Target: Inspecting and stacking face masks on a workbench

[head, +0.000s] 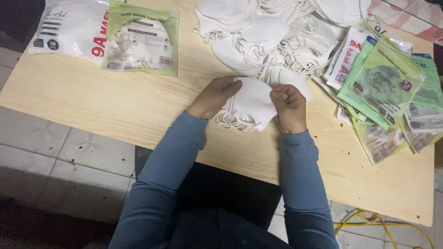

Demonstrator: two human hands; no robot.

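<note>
Both hands hold a small stack of folded white face masks [251, 103] just above the pale wooden table [138, 103]. My left hand [213, 97] grips the stack's left edge with fingers curled under it. My right hand [288, 107] is closed in a fist on the stack's right edge. White ear loops dangle from the bottom of the stack near my left wrist. Both arms wear blue sleeves.
A big loose heap of white masks [267, 32] lies at the table's far middle. Green and white flat pouches [385, 87] are fanned out at the right. Two filled mask packets, one green [140, 39] and one white [69, 27], lie at the far left. A yellow cable [369, 221] lies on the tiled floor.
</note>
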